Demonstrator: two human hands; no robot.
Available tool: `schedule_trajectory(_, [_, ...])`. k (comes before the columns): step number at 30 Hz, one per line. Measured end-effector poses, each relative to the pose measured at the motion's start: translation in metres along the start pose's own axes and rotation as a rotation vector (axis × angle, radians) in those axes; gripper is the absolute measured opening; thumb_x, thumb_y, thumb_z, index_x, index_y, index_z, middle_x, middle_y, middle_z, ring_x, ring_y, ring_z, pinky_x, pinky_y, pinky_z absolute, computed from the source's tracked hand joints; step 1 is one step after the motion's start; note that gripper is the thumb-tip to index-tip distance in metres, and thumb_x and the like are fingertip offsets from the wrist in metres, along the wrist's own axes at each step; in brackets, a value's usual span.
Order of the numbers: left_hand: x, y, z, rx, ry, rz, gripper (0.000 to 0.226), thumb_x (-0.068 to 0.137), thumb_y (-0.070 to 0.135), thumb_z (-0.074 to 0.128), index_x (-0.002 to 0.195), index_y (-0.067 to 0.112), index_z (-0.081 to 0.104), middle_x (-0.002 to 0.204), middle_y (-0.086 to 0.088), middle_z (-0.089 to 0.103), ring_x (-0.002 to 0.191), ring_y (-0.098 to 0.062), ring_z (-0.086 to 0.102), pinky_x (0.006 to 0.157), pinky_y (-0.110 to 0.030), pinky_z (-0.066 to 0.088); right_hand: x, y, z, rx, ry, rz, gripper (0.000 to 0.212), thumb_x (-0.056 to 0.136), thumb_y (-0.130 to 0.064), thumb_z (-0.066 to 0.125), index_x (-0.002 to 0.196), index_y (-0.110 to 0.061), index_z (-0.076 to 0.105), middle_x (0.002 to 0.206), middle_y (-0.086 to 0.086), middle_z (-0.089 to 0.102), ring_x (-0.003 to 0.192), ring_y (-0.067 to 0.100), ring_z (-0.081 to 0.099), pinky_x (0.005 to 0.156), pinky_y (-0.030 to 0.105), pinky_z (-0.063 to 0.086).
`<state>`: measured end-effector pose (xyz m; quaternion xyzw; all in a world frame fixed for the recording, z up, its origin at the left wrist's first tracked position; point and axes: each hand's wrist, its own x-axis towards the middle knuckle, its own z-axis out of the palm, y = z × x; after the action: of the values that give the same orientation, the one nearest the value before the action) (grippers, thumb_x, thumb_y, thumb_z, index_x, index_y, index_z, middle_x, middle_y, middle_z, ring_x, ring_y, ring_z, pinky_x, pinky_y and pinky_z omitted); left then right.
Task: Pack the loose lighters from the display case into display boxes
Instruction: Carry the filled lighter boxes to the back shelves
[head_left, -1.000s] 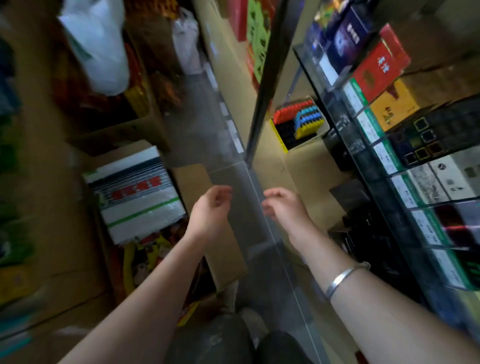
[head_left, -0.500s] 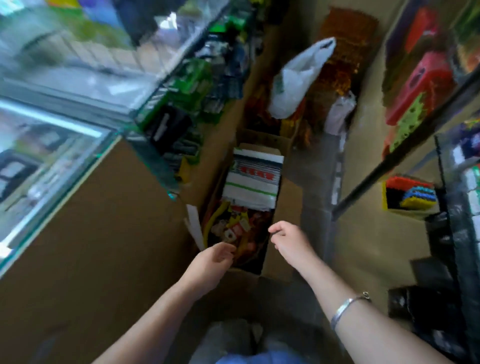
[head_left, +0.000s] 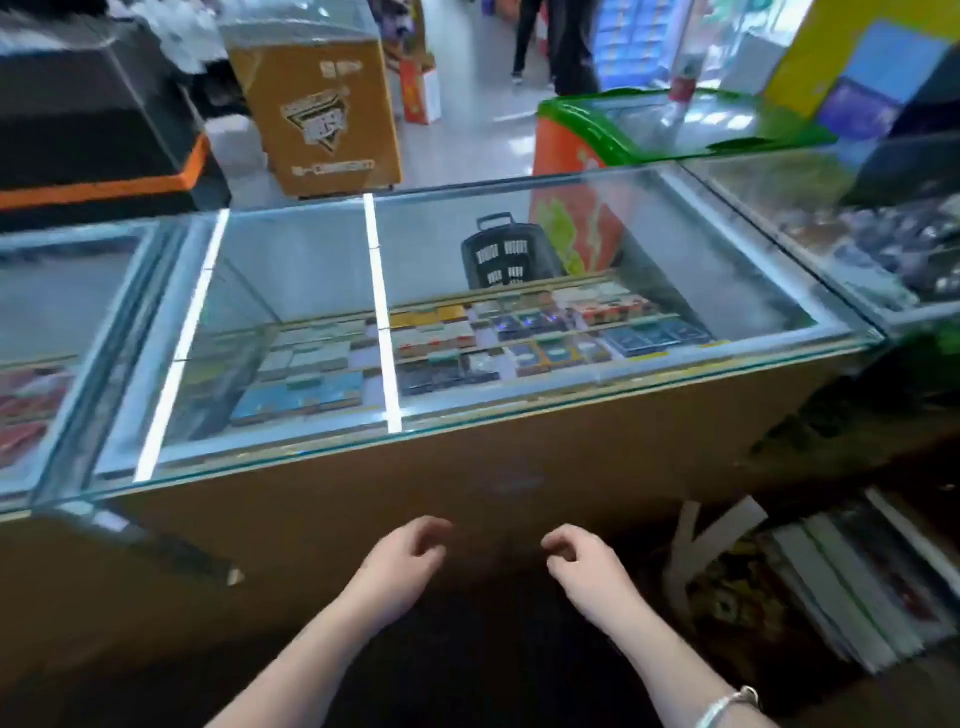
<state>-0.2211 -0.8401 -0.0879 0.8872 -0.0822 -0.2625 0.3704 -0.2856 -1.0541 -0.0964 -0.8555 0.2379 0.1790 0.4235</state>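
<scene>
both hands hung before the brown back panel of the display case (head_left: 467, 499), below its near edge. the left hand (head_left: 400, 564) and the right hand (head_left: 582, 569) were loosely curled and held nothing. no lighters or display boxes could be made out; the case's glass top (head_left: 519, 312) showed only rows of flat packs (head_left: 467, 343) on stepped shelves. the case lay ahead of and above both hands, its long axis running left to right, neither hand clearly nearer. at right, an open carton (head_left: 857, 582) held stacked flat items.

The display case (head_left: 467, 322) is a long glass-topped counter with a tan front. Rows of flat packets (head_left: 493, 338) lie inside. No lighters can be made out.
</scene>
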Motion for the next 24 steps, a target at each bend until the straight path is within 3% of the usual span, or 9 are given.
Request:
schedule_trajectory(3, [-0.03,-0.069,-0.059,-0.131,0.173,-0.126,0.022,0.089,0.014,0.055,0.106,0.027,0.059,0.104,0.009,0.061,0.102,-0.008,0.056,0.09,-0.02,0.04,0.002,-0.075,0.06,-0.127,-0.154,-0.163,0.016,0.088,-0.016,0.05,0.095,-0.028,0.058,0.092,-0.012,0.059,0.086,0.007,0.054,0.068,0.018,0.038])
schedule_trajectory(8, [-0.103,-0.17,-0.124,-0.299,0.398,-0.256,0.025,0.087,0.005,0.056,0.101,0.025,0.061,0.101,0.006,0.065,0.099,-0.006,0.059,0.093,-0.023,0.043,-0.008,-0.176,0.165,-0.369,-0.375,-0.418,0.012,0.088,-0.018,0.047,0.088,-0.025,0.057,0.094,-0.005,0.064,0.09,0.012,0.056,0.077,0.025,0.042])
schedule_trajectory(15, [-0.212,-0.274,-0.146,-0.525,0.689,-0.553,0.028,0.087,0.006,0.056,0.091,0.034,0.058,0.095,0.007,0.066,0.095,-0.008,0.061,0.091,-0.026,0.045,-0.048,-0.265,0.298,-0.632,-0.703,-0.788,0.012,0.088,-0.021,0.048,0.091,-0.025,0.06,0.081,-0.008,0.059,0.078,0.013,0.055,0.073,0.029,0.043])
schedule_trajectory(17, [-0.234,-0.294,-0.137,-0.585,0.731,-0.647,0.027,0.087,0.008,0.057,0.091,0.034,0.058,0.095,0.006,0.067,0.095,-0.01,0.061,0.091,-0.029,0.046,-0.055,-0.28,0.33,-0.693,-0.775,-0.858,0.013,0.087,-0.02,0.049,0.092,-0.023,0.06,0.081,-0.007,0.06,0.077,0.012,0.053,0.073,0.028,0.043])
schedule_trajectory(21, [-0.262,-0.327,-0.111,-0.643,0.721,-0.82,0.024,0.087,0.011,0.056,0.101,0.03,0.059,0.096,0.01,0.065,0.092,-0.003,0.06,0.08,-0.016,0.043,-0.062,-0.3,0.383,-0.885,-0.93,-0.929,0.018,0.088,-0.022,0.047,0.1,-0.023,0.06,0.099,-0.001,0.067,0.092,0.017,0.059,0.074,0.026,0.042])
schedule_trajectory(24, [-0.268,-0.35,-0.103,-0.66,0.699,-0.905,0.024,0.087,0.014,0.055,0.106,0.027,0.06,0.098,0.009,0.063,0.094,-0.004,0.059,0.081,-0.016,0.042,-0.058,-0.31,0.417,-1.012,-1.014,-0.947,0.02,0.087,-0.024,0.047,0.103,-0.025,0.059,0.102,-0.002,0.066,0.096,0.018,0.059,0.076,0.025,0.042])
